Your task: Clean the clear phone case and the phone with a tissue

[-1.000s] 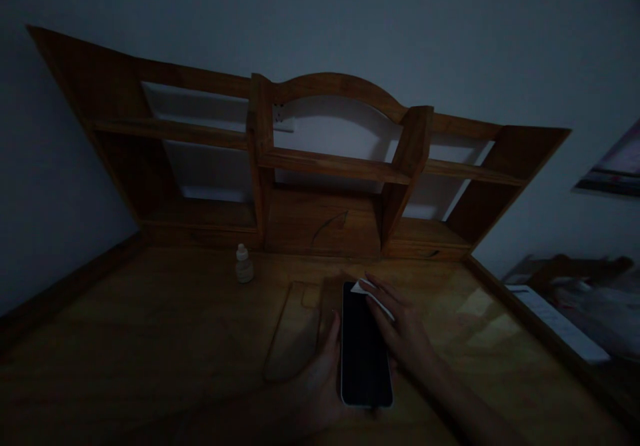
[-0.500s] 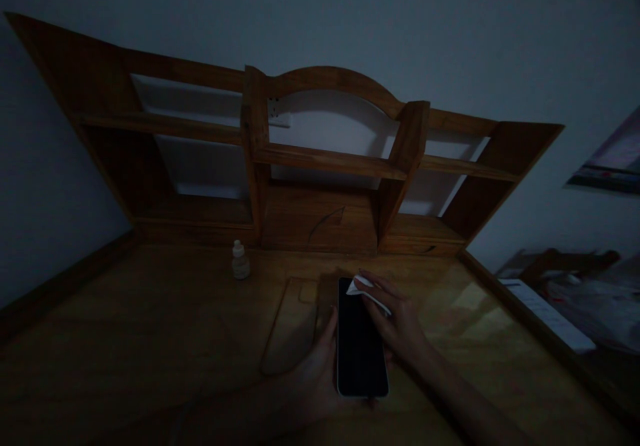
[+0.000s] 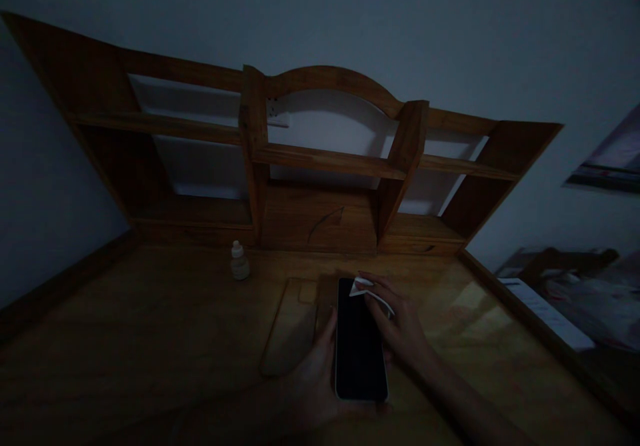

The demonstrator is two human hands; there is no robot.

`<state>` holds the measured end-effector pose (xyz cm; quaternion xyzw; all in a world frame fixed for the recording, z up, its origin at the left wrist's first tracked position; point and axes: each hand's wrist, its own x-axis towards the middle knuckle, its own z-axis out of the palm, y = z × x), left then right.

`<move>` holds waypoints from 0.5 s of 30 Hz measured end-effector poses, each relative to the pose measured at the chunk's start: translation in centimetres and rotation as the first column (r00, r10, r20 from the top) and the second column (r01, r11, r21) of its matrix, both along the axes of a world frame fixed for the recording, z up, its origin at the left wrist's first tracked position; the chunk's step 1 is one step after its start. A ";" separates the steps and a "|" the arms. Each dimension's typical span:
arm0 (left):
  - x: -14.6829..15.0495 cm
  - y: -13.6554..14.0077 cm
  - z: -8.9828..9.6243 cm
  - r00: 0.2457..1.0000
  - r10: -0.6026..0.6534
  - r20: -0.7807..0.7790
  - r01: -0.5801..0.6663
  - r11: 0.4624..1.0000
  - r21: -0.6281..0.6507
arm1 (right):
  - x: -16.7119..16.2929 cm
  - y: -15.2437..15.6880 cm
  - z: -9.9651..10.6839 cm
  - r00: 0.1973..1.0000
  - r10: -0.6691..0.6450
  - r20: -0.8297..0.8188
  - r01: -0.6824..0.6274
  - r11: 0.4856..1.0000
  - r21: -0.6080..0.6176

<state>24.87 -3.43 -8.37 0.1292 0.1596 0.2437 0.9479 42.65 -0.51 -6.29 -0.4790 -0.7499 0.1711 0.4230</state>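
Observation:
A smartphone (image 3: 361, 353) with a dark screen lies face up in my left hand (image 3: 316, 383), whose thumb runs along the phone's left edge. Fingertips of that hand show faintly past the right edge. My right hand (image 3: 396, 316) pinches a folded white wipe (image 3: 359, 287) against the upper right part of the screen. Left of the phone, a clear phone case (image 3: 290, 329) lies flat on the wooden desk (image 3: 190, 319). Farther back stands a small bottle (image 3: 239, 263) with a pale cap.
A wooden shelf unit (image 3: 330, 159) rises along the desk's back edge. Behind it a socket (image 3: 278, 118) is on the wall. Past the desk's right rim lie a white box or sheet (image 3: 545, 313) and a plastic bag (image 3: 600, 306). The light is dim.
My right hand and the wipe have shifted slightly right and down at the top of the screen. The phone's lower end has dropped a little; my left hand keeps its hold.

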 end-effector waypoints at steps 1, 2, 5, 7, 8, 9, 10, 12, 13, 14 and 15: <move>0.0 0.0 -0.1 1.000 -0.009 0.015 0.009 0.999 -0.030 | 0.0 0.0 -0.1 1.000 0.000 -0.002 0.000 1.000 0.000; 0.1 0.1 -0.1 0.999 -0.020 0.041 0.022 0.998 -0.056 | 0.0 0.0 -0.1 1.000 -0.001 -0.002 0.001 1.000 0.000; 0.2 0.4 -0.4 0.993 -0.017 0.114 0.025 0.997 -0.070 | 0.1 0.1 -0.3 1.000 0.011 0.019 -0.011 1.000 0.001; 0.3 0.5 -0.5 0.992 -0.007 0.127 0.016 0.997 -0.075 | 0.0 0.3 -0.4 0.997 0.053 0.055 -0.053 0.998 0.012; 0.3 0.5 -0.5 0.994 0.000 0.112 0.009 0.996 -0.086 | 0.0 0.3 -0.4 0.994 0.083 0.077 -0.085 0.996 0.018; 0.3 0.5 -0.5 0.996 0.008 0.089 0.000 0.995 -0.098 | 0.0 0.3 -0.4 0.989 0.113 0.097 -0.116 0.993 0.020; 0.3 0.5 -0.4 0.998 0.016 0.068 -0.009 0.994 -0.106 | -0.1 0.3 -0.3 0.983 0.139 0.118 -0.142 0.990 0.019; 0.3 0.4 -0.3 0.999 0.036 0.030 -0.033 0.995 -0.092 | -0.3 0.3 -0.2 0.971 0.170 0.166 -0.174 0.985 0.011; 0.3 0.3 -0.2 0.999 0.037 0.019 -0.036 0.997 -0.071 | -0.4 0.2 -0.1 0.965 0.178 0.192 -0.183 0.983 0.009; 0.2 0.3 -0.2 0.999 0.036 0.013 -0.036 0.999 -0.031 | -0.4 0.2 -0.1 0.957 0.185 0.221 -0.192 0.981 0.008; 0.2 0.2 -0.2 0.999 0.034 0.004 -0.034 0.999 0.018 | -0.5 0.1 0.0 0.949 0.194 0.250 -0.201 0.979 0.006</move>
